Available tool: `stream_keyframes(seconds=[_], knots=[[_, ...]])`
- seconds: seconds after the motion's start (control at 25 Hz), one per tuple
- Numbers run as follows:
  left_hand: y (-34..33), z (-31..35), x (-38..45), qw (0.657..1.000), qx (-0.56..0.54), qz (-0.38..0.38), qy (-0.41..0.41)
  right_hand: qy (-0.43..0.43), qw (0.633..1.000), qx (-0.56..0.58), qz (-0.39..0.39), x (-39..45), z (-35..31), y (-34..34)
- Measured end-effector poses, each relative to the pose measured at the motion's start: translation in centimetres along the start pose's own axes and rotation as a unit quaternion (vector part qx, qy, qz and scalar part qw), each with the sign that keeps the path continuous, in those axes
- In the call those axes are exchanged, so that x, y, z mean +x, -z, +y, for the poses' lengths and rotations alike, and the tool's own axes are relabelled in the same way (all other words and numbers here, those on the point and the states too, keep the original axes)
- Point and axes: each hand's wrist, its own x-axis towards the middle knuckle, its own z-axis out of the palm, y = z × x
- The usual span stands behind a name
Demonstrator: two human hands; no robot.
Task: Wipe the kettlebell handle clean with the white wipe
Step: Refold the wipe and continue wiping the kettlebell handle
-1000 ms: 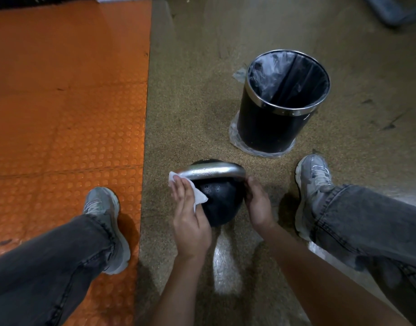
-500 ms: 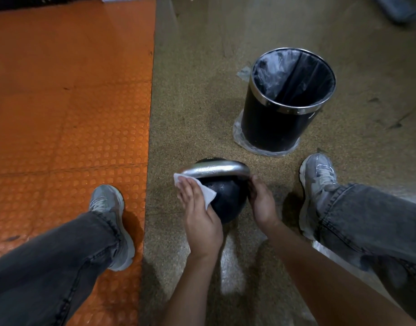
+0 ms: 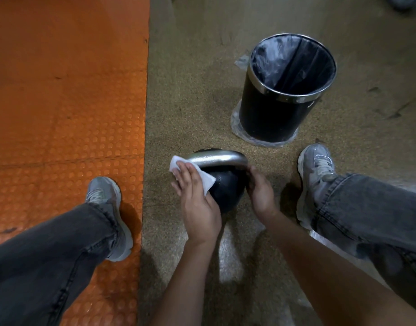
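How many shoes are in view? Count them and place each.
2. One grey sneaker stands on the orange studded mat, left of the kettlebell. The other grey sneaker stands on the speckled floor, right of it, near the black bin. None looks hidden.

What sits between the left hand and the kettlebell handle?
In the head view, the white wipe lies between the left hand and the left end of the silver kettlebell handle, pressed there by straight fingers.

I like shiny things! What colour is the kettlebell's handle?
Shiny silver. The handle shows best in the head view, above the black ball.
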Motion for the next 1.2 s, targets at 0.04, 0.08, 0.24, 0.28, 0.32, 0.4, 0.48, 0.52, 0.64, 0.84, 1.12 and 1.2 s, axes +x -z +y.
stream_keyframes(seconds=[0.04, 0.08, 0.24, 0.28, 0.32, 0.4, 0.48, 0.52, 0.64, 0.84, 1.12, 1.2], knots=[[0.2, 0.1, -0.3, 1.000, -0.009, 0.002, 0.005, 0.012, 1.000, -0.003, 0.001, 0.0, 0.0, -0.1], [0.4, 0.2, -0.4, 1.000, -0.016, 0.002, 0.010, 0.020, 1.000, -0.001, 0.002, -0.1, -0.1, -0.1], [0.1, 0.0, 0.2, 1.000, -0.013, 0.010, 0.016, -0.001, 1.000, 0.010, 0.005, -0.2, -0.3, -0.2], [0.1, 0.0, 0.0, 1.000, -0.016, 0.008, 0.017, -0.003, 1.000, 0.011, 0.007, -0.2, -0.2, -0.1], [0.2, 0.0, -0.4, 1.000, -0.022, 0.007, 0.019, 0.005, 1.000, 0.006, 0.010, -0.2, -0.2, -0.2], [0.3, -0.1, -0.9, 0.999, -0.023, 0.001, 0.029, 0.016, 1.000, 0.001, 0.012, -0.2, -0.2, -0.3], [-0.1, -0.5, -0.6, 0.999, -0.017, 0.003, 0.027, 0.011, 1.000, 0.002, 0.004, 0.0, 0.0, 0.0], [-0.2, -0.4, -0.6, 0.999, -0.014, 0.004, 0.030, 0.005, 1.000, 0.004, 0.003, 0.1, 0.1, 0.0], [0.1, 0.6, -0.6, 0.999, -0.033, 0.013, 0.041, 0.007, 1.000, -0.001, 0.012, 0.0, 0.2, 0.0], [0.3, 1.9, 1.2, 0.994, -0.038, 0.034, 0.096, -0.016, 1.000, 0.005, 0.007, 0.3, 0.4, 0.1], [1.0, 4.1, 1.8, 0.962, -0.111, 0.038, 0.248, -0.014, 1.000, 0.010, 0.002, 0.1, 0.2, 0.2], [1.6, 4.5, 2.6, 0.944, -0.114, 0.041, 0.308, -0.003, 1.000, 0.011, 0.004, 0.3, 0.2, 0.1]])
